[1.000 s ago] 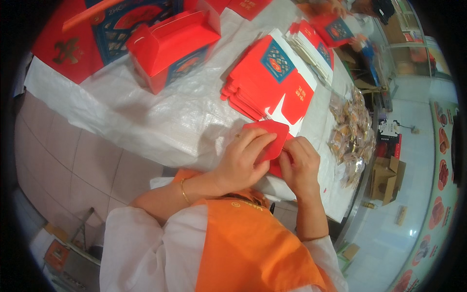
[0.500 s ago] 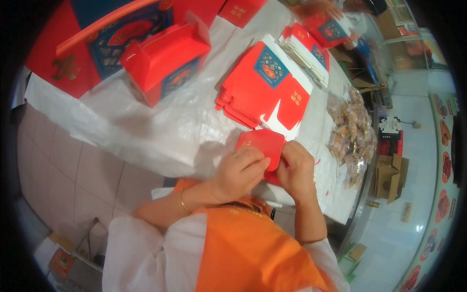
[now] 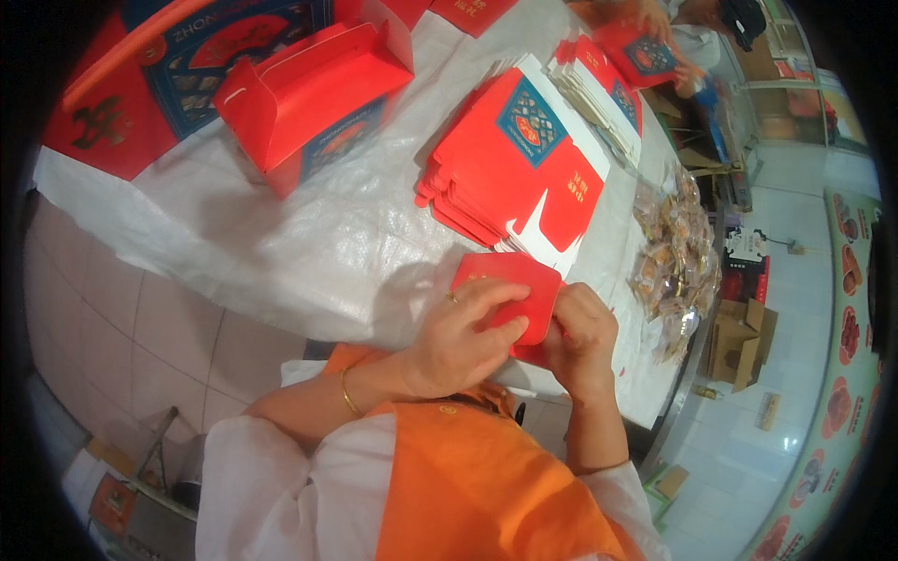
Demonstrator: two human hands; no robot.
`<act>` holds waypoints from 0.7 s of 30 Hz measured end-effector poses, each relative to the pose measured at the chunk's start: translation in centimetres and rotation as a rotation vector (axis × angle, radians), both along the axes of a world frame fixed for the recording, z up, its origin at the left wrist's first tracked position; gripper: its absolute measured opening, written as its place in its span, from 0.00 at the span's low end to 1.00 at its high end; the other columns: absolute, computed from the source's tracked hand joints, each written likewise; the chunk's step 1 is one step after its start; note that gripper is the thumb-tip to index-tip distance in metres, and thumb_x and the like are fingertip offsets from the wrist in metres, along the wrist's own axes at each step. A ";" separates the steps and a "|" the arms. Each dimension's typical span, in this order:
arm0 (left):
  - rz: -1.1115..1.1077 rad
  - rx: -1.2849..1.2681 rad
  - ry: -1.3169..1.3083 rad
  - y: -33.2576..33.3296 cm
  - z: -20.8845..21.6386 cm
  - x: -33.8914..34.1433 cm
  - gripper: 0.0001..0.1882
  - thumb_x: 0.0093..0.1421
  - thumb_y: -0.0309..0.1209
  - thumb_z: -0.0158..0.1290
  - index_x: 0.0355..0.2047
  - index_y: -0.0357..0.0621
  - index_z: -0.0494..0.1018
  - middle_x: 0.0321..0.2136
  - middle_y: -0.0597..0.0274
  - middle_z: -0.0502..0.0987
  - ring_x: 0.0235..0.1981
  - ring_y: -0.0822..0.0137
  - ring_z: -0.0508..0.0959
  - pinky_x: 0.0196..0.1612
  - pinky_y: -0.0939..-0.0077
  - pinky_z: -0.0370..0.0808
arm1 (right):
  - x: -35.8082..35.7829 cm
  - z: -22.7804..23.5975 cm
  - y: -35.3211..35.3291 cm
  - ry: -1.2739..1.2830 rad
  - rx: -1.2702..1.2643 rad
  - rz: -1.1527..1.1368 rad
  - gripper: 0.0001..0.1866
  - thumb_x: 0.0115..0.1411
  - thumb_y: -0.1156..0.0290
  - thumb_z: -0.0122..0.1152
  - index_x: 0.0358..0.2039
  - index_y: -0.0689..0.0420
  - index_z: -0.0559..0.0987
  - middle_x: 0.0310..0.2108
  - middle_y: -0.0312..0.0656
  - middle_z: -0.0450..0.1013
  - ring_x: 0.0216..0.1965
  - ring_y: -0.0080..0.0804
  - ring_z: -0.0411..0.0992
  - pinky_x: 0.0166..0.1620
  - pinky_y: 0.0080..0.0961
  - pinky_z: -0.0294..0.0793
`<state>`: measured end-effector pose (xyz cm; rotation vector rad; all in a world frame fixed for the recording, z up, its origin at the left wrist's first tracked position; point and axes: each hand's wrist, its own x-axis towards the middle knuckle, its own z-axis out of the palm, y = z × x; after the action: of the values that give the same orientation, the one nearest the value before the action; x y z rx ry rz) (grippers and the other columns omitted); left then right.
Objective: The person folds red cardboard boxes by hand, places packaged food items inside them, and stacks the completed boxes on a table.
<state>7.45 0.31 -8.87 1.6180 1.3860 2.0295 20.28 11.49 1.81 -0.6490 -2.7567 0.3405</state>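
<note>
Close to my body, at the near edge of the table, is a red cardboard gift box (image 3: 507,272), partly folded. My left hand (image 3: 465,338) wears a ring and a bracelet and grips the box from the left, fingers lying across its red panel. At the box's right edge, my right hand (image 3: 582,338) is closed with curled fingers; its fingertips are hidden behind the cardboard. Just beyond lies a stack of flat red box blanks (image 3: 510,164) with blue patterned panels and white flaps.
A folded red handled box (image 3: 318,98) stands at the left, beside a larger red and blue bag (image 3: 122,126). Several wrapped packets (image 3: 675,262) are heaped at the right. Across the table, another person's hands (image 3: 690,75) hold a red box near a second stack of blanks (image 3: 599,89).
My left fingers have loosened and spread a little over the red panel. My right hand has shifted slightly right along the box's edge. The view has tilted slightly.
</note>
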 end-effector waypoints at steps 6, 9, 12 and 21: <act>0.005 0.029 0.039 0.5 0.1 -0.1 0.16 0.51 0.19 0.63 0.41 0.40 0.79 0.53 0.44 0.76 0.51 0.45 0.78 0.53 0.52 0.76 | -0.4 0.6 0.2 -0.027 -0.089 -0.054 0.13 0.42 0.90 0.61 0.29 0.60 0.77 0.27 0.45 0.73 0.31 0.46 0.74 0.33 0.35 0.75; -0.017 0.013 0.018 0.6 0.4 -0.2 0.14 0.51 0.19 0.63 0.40 0.39 0.79 0.52 0.43 0.75 0.51 0.45 0.78 0.53 0.52 0.76 | -0.2 0.7 0.1 -0.054 -0.073 -0.033 0.13 0.41 0.90 0.61 0.28 0.61 0.76 0.27 0.46 0.72 0.30 0.47 0.74 0.32 0.36 0.74; -0.028 -0.002 -0.005 0.7 0.3 0.1 0.14 0.52 0.19 0.62 0.40 0.38 0.79 0.52 0.42 0.75 0.51 0.44 0.78 0.53 0.52 0.76 | -0.1 0.7 0.4 -0.061 -0.101 -0.049 0.13 0.42 0.90 0.61 0.29 0.61 0.75 0.27 0.46 0.71 0.30 0.48 0.73 0.32 0.38 0.73; -0.035 0.007 -0.009 0.8 -0.2 0.2 0.23 0.50 0.18 0.62 0.48 0.42 0.76 0.57 0.43 0.71 0.53 0.45 0.75 0.55 0.55 0.74 | -0.2 0.8 -0.2 -0.010 -0.069 -0.104 0.14 0.44 0.90 0.62 0.31 0.60 0.77 0.27 0.47 0.72 0.30 0.48 0.73 0.33 0.36 0.73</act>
<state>7.70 1.08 -9.10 1.6221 1.3403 2.0217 20.07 11.31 2.58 -0.8103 -2.7181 0.4114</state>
